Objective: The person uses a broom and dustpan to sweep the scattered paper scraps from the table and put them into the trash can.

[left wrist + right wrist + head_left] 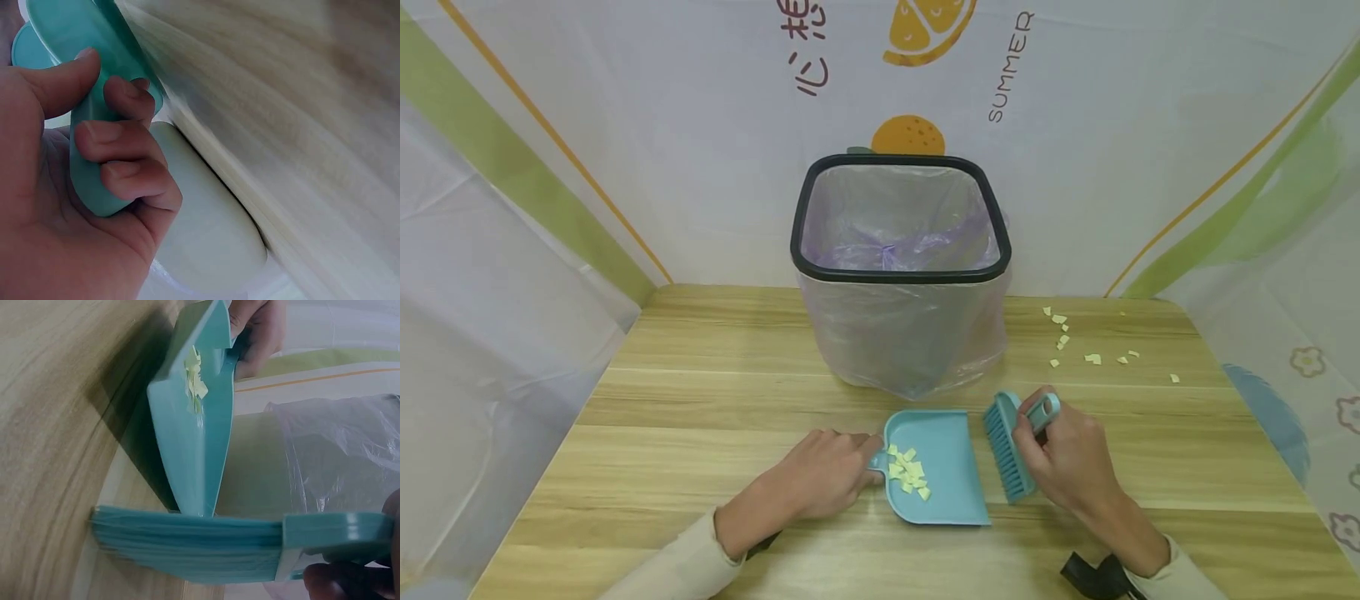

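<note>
Hands are gripping a dustpan (947,467) and a brush (1009,454) in front of a bin (900,277)

The left hand (831,471) is curling its fingers round the dustpan's handle, the thumb pressing along it. The pan is reaching out to the right of that hand, its wide front edge facing the brush. Yellow scraps (906,469) are lying in a small heap inside the pan, close to its handle end.

The right hand (1071,454) is gripping the brush by its handle, whose holed tip is poking out past the fingers. The brush is standing just beside the pan's front edge in the head view, its bristles turning toward the pan; whether their tips are touching the table (700,400) is hard to tell.

The bin is standing on the table beyond the dustpan, wearing a clear bag over its sides under a black rim. More scraps (1093,359) are lying scattered on the table's far right, well apart from the pan
</note>
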Demonstrator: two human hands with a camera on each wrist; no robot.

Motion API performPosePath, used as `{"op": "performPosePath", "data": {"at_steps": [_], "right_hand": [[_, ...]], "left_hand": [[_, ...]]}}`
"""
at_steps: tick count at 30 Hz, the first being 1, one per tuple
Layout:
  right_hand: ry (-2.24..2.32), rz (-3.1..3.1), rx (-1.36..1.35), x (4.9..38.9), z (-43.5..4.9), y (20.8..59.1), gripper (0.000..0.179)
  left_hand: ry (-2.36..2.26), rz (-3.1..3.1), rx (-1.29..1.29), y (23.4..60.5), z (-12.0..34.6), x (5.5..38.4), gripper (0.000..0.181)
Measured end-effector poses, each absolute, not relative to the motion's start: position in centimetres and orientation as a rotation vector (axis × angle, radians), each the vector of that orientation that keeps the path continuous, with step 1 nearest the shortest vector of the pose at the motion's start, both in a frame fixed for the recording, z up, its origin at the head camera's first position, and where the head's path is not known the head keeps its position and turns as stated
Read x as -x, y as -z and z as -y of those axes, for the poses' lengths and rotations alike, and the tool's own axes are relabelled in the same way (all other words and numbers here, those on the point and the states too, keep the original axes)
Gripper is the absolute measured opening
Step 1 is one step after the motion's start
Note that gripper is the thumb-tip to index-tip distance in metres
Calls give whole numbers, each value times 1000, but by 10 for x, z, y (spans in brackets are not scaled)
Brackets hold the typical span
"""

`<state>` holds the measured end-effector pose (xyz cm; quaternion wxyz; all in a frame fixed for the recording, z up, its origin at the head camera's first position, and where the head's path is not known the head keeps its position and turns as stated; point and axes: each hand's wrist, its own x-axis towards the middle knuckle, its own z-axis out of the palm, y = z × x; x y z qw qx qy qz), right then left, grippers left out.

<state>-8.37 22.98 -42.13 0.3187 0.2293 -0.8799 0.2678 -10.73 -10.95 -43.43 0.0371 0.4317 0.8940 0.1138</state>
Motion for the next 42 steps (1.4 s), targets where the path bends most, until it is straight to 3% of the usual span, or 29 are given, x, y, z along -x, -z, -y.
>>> {"op": "performPosePath", "data": {"at_steps": [22, 42], "right_hand": [[-728, 2348, -593, 84, -228, 422, 7], [-727, 2349, -597, 86, -227, 423, 6]], "left_hand": [[-330, -2749, -1316, 423, 110, 104, 39], [-454, -2744, -1334, 412, 110, 99, 32]]}}
